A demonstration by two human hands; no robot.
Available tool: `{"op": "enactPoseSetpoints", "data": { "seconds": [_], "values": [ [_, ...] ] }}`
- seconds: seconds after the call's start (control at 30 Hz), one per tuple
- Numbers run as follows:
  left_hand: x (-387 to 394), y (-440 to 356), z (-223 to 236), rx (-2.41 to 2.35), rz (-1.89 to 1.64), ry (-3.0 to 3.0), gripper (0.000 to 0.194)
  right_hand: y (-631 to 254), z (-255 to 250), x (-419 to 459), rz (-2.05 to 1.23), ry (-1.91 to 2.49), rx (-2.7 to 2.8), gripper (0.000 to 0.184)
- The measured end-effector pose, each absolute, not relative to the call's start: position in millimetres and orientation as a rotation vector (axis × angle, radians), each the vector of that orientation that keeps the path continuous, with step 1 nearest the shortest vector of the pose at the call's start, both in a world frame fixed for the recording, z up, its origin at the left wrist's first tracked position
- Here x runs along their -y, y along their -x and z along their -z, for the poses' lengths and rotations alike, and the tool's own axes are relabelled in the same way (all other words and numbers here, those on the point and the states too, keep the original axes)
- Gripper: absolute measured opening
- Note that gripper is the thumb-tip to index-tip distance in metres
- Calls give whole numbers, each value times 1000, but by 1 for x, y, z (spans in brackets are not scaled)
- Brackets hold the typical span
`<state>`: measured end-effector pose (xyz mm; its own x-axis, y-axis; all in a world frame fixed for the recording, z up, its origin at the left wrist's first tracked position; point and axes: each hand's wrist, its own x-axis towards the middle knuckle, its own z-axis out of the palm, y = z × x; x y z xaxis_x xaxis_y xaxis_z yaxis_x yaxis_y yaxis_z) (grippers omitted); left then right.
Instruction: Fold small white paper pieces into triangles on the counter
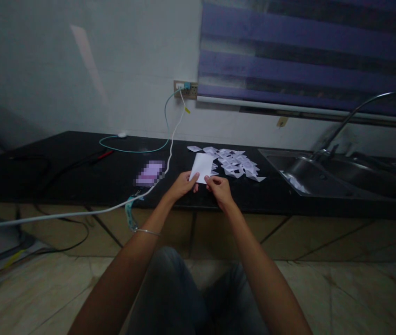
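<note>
Both hands meet over the front part of the black counter (79, 177) and share one white sheet of paper (203, 167). The left hand (183, 184) pinches the sheet's lower left corner, its grip clamped on the paper with the thumb on top. The right hand (219, 188) pinches the lower right edge in the same way, fingers closed on the sheet. The paper stands tilted up from the hands toward 12 o'clock, its top edge just in front of a pile of small folded paper pieces (234, 163) that lies at 1 o'clock from the hands, touching or nearly touching the sheet; which one cannot be told.

At 3 o'clock, past the pile, a steel sink (323, 174) is set into the counter, with a curved tap (368, 104) over it. At 9 o'clock from the hands lies a blurred purple object (150, 173), and just beside it a white cable (170, 149) runs from a wall socket (185, 89) down over the counter's front edge. A green cable (138, 150) loops further back.

The counter's front edge lies just under the wrists. Bare counter stretches at 9 to 10 o'clock beyond the cables, and a narrow bare strip sits between the hands and the sink's rim.
</note>
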<state>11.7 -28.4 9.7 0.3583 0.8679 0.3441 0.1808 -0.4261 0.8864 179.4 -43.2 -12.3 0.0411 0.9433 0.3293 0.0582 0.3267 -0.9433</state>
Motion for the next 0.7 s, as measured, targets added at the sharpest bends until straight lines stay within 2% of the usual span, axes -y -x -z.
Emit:
{"op": "enactPoseSetpoints", "data": {
  "seconds": [0.37, 0.5, 0.7],
  "values": [
    [34, -8, -14, -986, -978, -1876, 80, -180, 15, 39, -883, 1004, 1188, 44],
    [33, -7, -14, -976, -1018, -1866, 77, -182, 17, 38, -907, 1004, 1134, 43],
    [32, -10, -14, -1017, -1148, -1677, 61, -182, 14, 41, -903, 1004, 1173, 46]
  ]
}}
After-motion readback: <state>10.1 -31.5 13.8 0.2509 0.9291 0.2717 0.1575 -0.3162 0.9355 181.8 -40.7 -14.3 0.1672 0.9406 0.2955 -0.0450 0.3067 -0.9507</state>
